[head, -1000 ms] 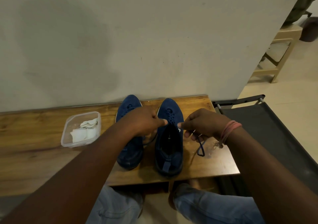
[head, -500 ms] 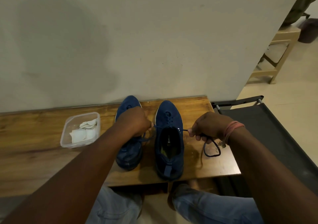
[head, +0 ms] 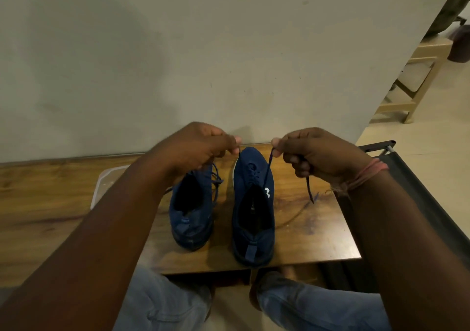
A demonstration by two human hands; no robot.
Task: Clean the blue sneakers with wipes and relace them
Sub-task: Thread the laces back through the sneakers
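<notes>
Two blue sneakers stand side by side on the wooden table [head: 305,241], toes toward the wall. A dark blue lace [head: 267,170] runs through the front eyelets of the right sneaker [head: 254,218]. My left hand [head: 195,147] pinches one end of that lace above the toe. My right hand [head: 318,152] pinches the other end, and its tail hangs down below my fingers. Both ends are held up and taut. The left sneaker [head: 190,211] has its own lace lying loose over its side.
A clear plastic tub [head: 101,185] sits on the table to the left, mostly hidden behind my left forearm. A dark fabric cot [head: 419,198] stands right of the table. A wooden chair [head: 412,81] is far right. The wall rises just behind the table.
Both hands have risen from beside the right sneaker to above its toe, pulling the lace ends up and taut. The looped slack near my right hand is gone.
</notes>
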